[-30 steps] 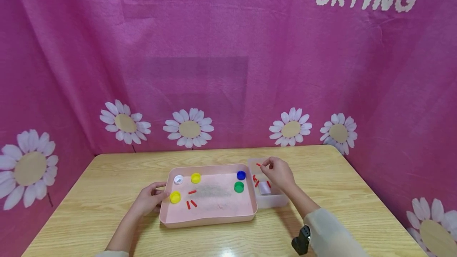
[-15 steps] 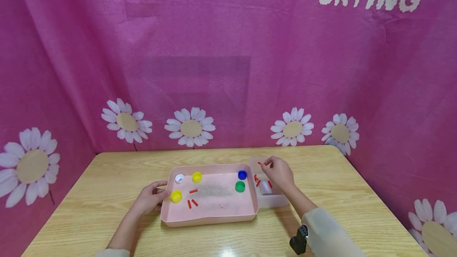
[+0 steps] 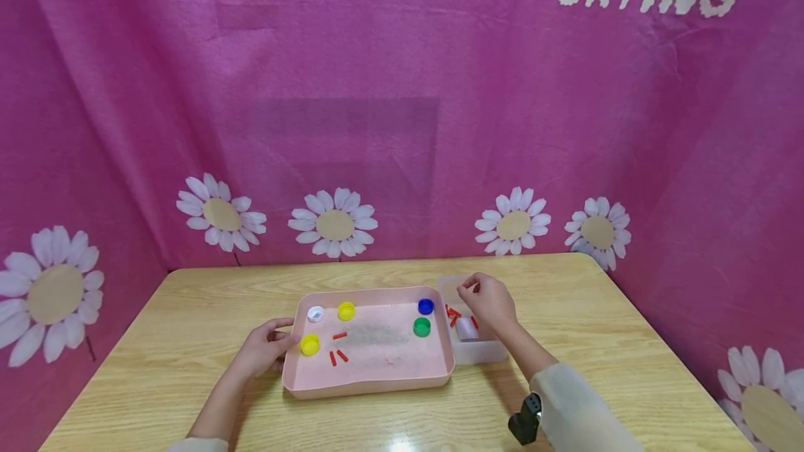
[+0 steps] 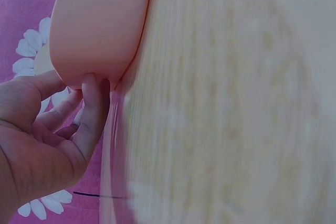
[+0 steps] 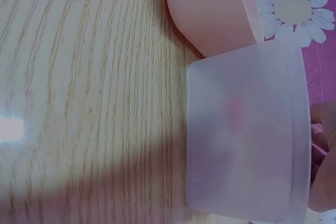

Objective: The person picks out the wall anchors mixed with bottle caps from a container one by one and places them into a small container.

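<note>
A shallow pink tray [image 3: 377, 379] lies on the table. Its left end is pinched by my left hand [image 3: 262, 349], the thumb at the rim and fingers against the outer wall, as the left wrist view [image 4: 58, 129] also shows. My right hand [image 3: 492, 302] hovers over a translucent box [image 3: 480, 352] touching the tray's right side. No red stick shows at its loosely bent fingertips. Below them, several short red sticks [image 3: 453, 311] lie in the box near a pale square piece [image 3: 467, 329]. Three red sticks [image 3: 340, 335] lie in the tray's left half.
Inside the tray stand a white cap [image 3: 315, 314], two yellow caps [image 3: 346, 311], a blue cap [image 3: 426, 306] and a green cap [image 3: 422, 327]. A wooden table [image 3: 220, 298] surrounds both containers. A purple curtain [image 3: 402, 159] hangs behind and at the sides.
The red stick pinched in my right fingertips has left them, and another stick now shows with those lying in the box. My left hand keeps its grip on the tray.
</note>
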Demonstrator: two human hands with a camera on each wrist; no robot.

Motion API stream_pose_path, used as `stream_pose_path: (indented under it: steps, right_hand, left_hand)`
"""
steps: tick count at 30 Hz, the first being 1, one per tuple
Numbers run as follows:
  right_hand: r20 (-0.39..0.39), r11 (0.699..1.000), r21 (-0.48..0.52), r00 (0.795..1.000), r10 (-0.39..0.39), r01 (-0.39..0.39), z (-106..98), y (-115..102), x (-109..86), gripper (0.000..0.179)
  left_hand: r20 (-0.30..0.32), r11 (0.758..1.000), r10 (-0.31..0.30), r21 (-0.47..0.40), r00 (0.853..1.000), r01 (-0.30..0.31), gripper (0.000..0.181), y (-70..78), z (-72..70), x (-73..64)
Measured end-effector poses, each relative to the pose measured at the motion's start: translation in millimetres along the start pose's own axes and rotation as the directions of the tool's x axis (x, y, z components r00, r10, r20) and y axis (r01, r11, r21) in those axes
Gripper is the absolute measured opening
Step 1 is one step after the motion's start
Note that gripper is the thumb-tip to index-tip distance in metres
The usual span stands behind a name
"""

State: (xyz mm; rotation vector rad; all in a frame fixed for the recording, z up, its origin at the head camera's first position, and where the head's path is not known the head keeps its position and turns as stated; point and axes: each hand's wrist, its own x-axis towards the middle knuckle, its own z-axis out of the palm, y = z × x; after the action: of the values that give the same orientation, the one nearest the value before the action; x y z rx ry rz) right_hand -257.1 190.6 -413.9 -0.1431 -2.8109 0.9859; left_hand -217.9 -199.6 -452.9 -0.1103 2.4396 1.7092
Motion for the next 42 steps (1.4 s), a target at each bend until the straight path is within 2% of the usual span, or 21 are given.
stream_pose_path:
  steps: [8, 28, 34, 42]
  right_hand:
    - [-0.024, 0.997, 0.047, 0.998, -0.063, 0.064, -2.3, -11.2, -3.5, 0.019]
    - [-0.021, 0.983, 0.112, 0.989, -0.143, 0.145, 9.4, -40.7, -9.8, 0.015]
    - [-0.038, 0.978, 0.099, 0.983, -0.18, 0.182, 13.9, -47.5, -11.3, 0.013]
    - [-0.024, 0.971, 0.098, 0.975, -0.219, 0.22, 20.4, -56.6, -16.0, 0.011]
  left_hand:
    - [-0.006, 1.0, 0.007, 0.015, 1.0, -0.007, 0.046, -0.3, -0.1, 0.2]
    - [-0.008, 1.0, -0.006, 0.013, 1.0, 0.006, 0.047, -0.3, 0.2, 0.6]
    - [-0.01, 1.0, 0.003, 0.023, 1.0, -0.003, 0.046, 0.9, -0.3, 0.0]
    - [-0.008, 1.0, -0.007, 0.026, 1.0, 0.007, 0.045, 1.7, -0.2, -0.2]
